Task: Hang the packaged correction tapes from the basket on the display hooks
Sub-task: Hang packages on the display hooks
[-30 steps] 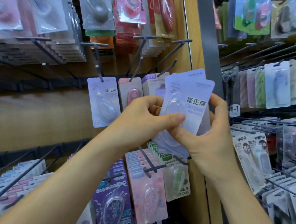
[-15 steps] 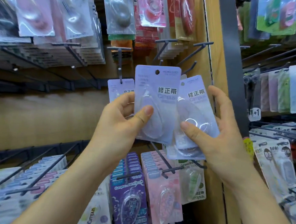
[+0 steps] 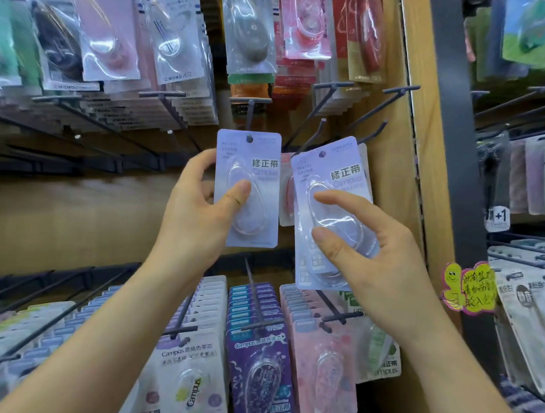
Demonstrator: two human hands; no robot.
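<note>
Yellow smiley note (image 3: 468, 288) sticks on dark post (image 3: 452, 121), right side. White "+1" tag (image 3: 498, 217) up & right of it. Wood wall (image 3: 56, 218) at left. Purple pack (image 3: 257, 374) & pink pack (image 3: 325, 369) hang bottom middle.

Has peeled one pale lilac carded blister pack of correction tape (image 3: 263, 154) off the overlapping stack gripped two-handed a second ago and now holds it alone in the left hand (image 3: 197, 208), clear of the rest. Has carried it up toward 12 o'clock, bringing its punched hole onto the tip of the dark metal display hook (image 3: 250, 110). Has shifted the remaining lilac packs (image 3: 331, 168) toward 3 o'clock in the right hand (image 3: 385, 267), tilted, with two fingertips (image 3: 321, 195) now across the blister front.
</note>
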